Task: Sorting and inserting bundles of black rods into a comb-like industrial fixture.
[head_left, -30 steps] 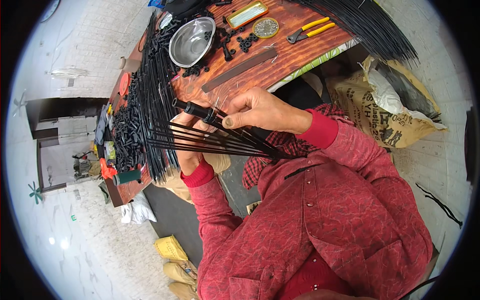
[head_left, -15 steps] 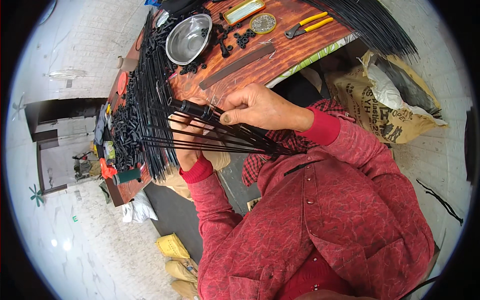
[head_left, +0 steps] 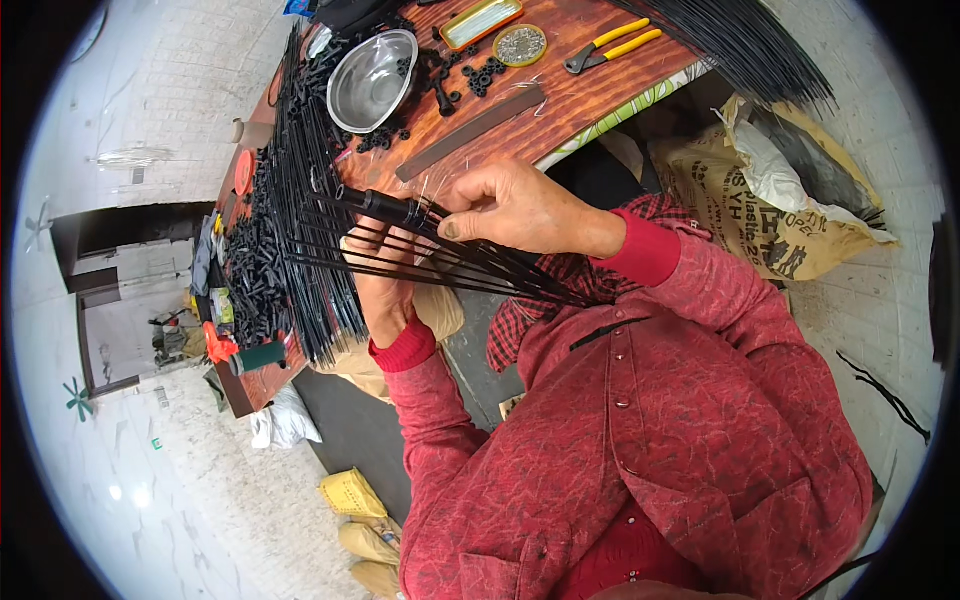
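Note:
In front of my chest lies a black ribbed frame, with a black tube (head_left: 378, 204) at its far end and several thin black rods (head_left: 500, 283) fanning out from around it toward my lap. My left hand (head_left: 383, 292) comes from below, its fingers closed round the tube and rods and partly hidden by them. Above the rods, my right hand (head_left: 535, 212) pinches with thumb and forefinger at the collar where the rods meet the tube. A fine wire-like strand shows beside those fingertips; what exactly they grip is too small to make out.
On the wooden table are a metal bowl (head_left: 345, 95), a flat dark bar (head_left: 470, 133), yellow-handled pliers (head_left: 612, 48), a round tin of small metal pieces (head_left: 520, 45) and an orange-rimmed tray (head_left: 482, 22). Black rods (head_left: 305, 200) pile up at left; an open sack (head_left: 730, 205) stands at right.
Both hands keep their hold on the frame. The rods have shifted slightly and fan a little differently, and my left hand sits slightly lower. The whole view has tilted a little.

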`<action>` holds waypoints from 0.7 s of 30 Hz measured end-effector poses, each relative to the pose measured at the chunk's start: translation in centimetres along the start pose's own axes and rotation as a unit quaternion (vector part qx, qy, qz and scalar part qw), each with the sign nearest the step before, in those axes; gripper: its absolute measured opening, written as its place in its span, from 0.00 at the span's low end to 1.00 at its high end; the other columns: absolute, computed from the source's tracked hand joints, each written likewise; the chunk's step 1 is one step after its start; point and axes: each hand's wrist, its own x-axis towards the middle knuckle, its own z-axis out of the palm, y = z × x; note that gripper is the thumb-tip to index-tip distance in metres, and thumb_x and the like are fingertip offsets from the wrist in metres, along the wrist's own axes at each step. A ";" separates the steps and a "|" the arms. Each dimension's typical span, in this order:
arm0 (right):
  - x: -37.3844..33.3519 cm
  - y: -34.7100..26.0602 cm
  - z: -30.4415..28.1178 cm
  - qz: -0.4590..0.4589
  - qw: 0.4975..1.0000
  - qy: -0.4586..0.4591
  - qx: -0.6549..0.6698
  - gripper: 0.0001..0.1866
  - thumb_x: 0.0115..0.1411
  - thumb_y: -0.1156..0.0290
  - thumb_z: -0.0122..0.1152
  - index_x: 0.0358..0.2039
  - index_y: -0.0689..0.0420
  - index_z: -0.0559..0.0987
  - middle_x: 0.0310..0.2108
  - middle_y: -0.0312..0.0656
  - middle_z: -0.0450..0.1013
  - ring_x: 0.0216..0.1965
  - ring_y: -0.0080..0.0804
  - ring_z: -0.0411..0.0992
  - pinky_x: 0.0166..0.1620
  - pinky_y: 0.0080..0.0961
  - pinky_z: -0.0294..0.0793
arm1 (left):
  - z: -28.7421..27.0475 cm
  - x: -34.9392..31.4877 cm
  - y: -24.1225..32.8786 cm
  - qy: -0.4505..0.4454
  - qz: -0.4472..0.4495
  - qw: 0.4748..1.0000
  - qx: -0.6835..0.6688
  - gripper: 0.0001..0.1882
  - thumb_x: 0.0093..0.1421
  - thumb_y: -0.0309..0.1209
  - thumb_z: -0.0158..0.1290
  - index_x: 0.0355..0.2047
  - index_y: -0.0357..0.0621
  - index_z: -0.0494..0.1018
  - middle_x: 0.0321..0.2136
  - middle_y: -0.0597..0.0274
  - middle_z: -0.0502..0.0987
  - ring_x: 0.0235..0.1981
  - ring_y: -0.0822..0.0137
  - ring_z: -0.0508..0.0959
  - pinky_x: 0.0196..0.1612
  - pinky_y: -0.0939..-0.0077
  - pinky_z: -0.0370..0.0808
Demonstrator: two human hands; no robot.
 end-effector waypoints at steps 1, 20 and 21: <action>0.0 0.0 0.0 0.001 1.000 0.002 0.001 0.10 0.63 0.69 0.68 0.29 0.62 0.80 0.22 0.25 0.68 0.28 0.12 0.64 0.31 0.20 0.65 | 0.3 0.0 0.2 -0.001 -0.002 1.000 0.000 0.17 0.67 0.23 0.55 0.56 0.36 0.72 0.44 0.62 0.79 0.42 0.70 0.80 0.45 0.76 0.79; -1.0 -1.3 3.1 -0.013 0.988 0.135 -0.074 0.08 0.63 0.73 0.67 0.37 0.65 0.80 0.23 0.41 0.76 0.27 0.18 0.70 0.31 0.25 0.72 | -0.5 -0.1 -1.1 0.040 0.041 0.996 -0.063 0.17 0.58 0.14 0.59 0.49 0.29 0.76 0.36 0.63 0.79 0.30 0.74 0.77 0.34 0.81 0.75; -0.9 -1.1 3.3 -0.016 0.988 0.142 -0.062 0.08 0.63 0.74 0.67 0.37 0.65 0.81 0.23 0.42 0.76 0.26 0.18 0.70 0.30 0.25 0.72 | -0.3 -0.1 -1.0 0.038 0.040 0.996 -0.063 0.17 0.58 0.14 0.59 0.49 0.29 0.76 0.36 0.63 0.79 0.30 0.74 0.77 0.34 0.81 0.75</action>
